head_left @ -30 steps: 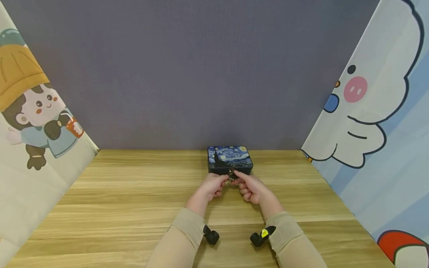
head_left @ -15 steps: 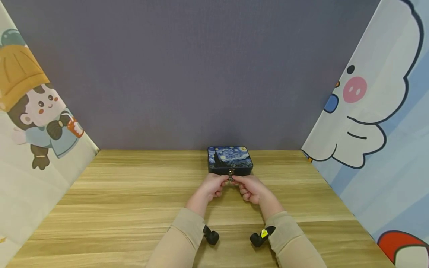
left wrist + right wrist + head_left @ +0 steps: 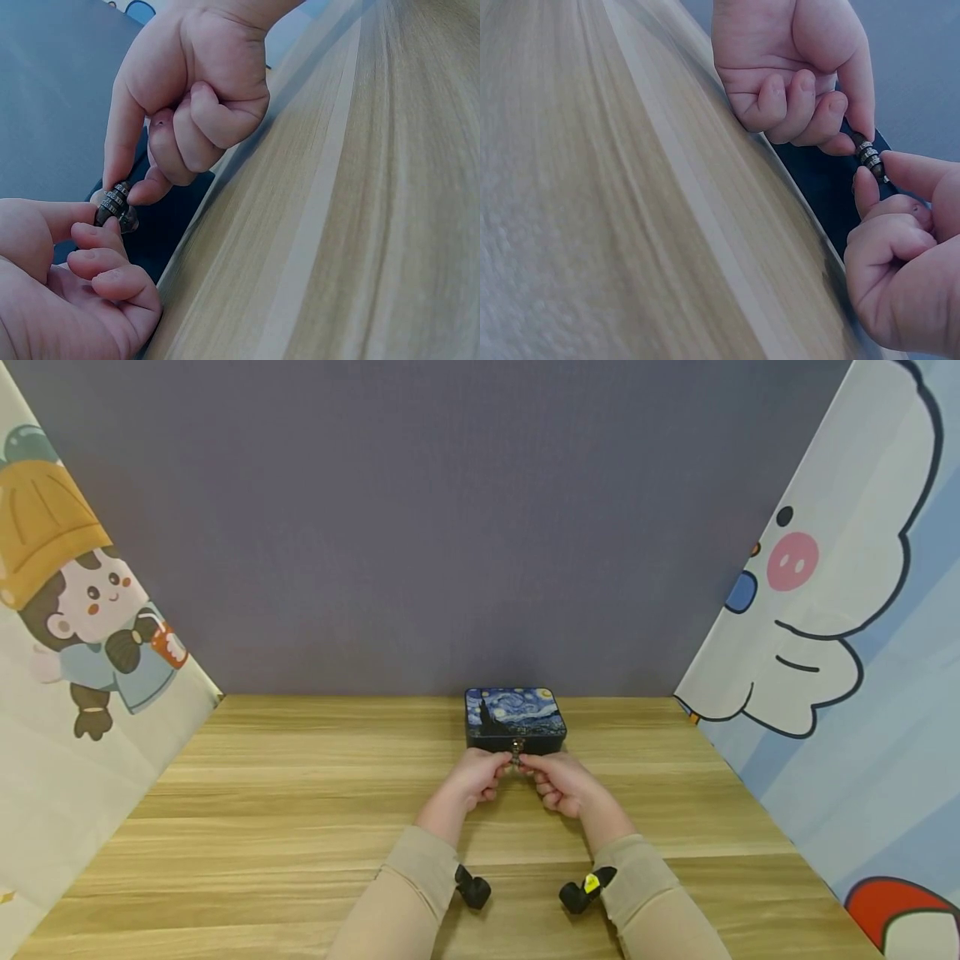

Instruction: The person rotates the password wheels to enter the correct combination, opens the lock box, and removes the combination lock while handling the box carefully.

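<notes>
A small dark box point(image 3: 514, 713) with a swirling blue night-sky painting on its lid stands closed near the back of the table. A metal clasp point(image 3: 517, 745) sits at its front, with a small combination lock point(image 3: 112, 204) below it. The lock is dark metal with rings of characters, seen also as a ribbed barrel point(image 3: 867, 154) in the right wrist view. My left hand point(image 3: 477, 773) pinches one end of the lock between thumb and index finger. From the other side, my right hand point(image 3: 567, 782) pinches it the same way. The remaining fingers of both hands are curled in.
The wood-grain table point(image 3: 315, 810) runs up to a grey back panel point(image 3: 450, 527). Cartoon-printed panels flank it, one at the left point(image 3: 135, 710) and one at the right point(image 3: 825, 760). Small black devices point(image 3: 472, 888) are strapped at both sleeves.
My right thumb has come down from the clasp to the lock. The left hand and the box have stayed in place.
</notes>
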Available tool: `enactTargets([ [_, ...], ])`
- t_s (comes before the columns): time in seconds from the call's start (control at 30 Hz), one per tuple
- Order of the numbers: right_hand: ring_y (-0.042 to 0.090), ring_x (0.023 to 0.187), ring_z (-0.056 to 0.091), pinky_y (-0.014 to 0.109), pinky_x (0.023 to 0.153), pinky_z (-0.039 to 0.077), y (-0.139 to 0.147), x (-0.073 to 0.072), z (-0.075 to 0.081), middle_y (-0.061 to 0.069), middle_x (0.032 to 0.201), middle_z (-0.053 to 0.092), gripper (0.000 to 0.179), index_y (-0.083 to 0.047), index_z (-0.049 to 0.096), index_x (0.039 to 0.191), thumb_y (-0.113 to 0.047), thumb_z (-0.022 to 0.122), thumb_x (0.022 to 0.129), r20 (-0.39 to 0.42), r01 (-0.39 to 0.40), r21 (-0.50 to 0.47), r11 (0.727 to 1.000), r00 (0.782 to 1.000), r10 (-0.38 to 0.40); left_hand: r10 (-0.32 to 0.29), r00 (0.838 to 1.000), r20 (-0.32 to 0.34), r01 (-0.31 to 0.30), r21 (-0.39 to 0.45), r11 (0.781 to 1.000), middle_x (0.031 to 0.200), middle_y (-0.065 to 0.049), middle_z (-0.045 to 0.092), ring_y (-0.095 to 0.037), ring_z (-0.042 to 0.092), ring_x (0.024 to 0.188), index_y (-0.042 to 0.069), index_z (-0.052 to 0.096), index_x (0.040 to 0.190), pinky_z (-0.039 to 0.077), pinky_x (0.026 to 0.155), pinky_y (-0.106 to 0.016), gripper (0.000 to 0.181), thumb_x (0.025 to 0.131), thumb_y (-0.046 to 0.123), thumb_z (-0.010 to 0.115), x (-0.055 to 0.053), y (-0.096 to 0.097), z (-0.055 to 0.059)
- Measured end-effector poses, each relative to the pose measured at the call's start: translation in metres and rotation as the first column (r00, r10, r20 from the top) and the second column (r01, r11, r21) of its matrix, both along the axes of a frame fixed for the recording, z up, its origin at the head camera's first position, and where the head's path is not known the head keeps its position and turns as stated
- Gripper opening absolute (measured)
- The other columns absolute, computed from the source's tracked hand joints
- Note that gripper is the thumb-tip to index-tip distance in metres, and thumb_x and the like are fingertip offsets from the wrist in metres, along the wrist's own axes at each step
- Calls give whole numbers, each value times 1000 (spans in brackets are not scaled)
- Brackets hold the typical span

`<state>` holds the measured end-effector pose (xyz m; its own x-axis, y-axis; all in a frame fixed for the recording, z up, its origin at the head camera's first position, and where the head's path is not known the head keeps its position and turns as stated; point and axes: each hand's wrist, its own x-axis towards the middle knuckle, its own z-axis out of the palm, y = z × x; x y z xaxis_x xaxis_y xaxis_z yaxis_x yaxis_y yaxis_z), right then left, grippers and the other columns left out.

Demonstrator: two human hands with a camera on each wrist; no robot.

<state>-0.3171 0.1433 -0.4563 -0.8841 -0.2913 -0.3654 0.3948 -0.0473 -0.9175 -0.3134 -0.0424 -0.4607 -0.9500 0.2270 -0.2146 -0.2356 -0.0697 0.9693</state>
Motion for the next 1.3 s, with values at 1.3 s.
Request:
enactTargets([
  [1.3,3,44,26,18,39,22,1,-2,-3,-8,58,34,24,3,62,100,-21,66,99,-19,-6,-17,1000,1000,5,9,1000,-7,-9,-3,1000,66,2,44,-7,29,47,2,60,86,28,46,-23,25,102,22,61,-2,0,-2],
])
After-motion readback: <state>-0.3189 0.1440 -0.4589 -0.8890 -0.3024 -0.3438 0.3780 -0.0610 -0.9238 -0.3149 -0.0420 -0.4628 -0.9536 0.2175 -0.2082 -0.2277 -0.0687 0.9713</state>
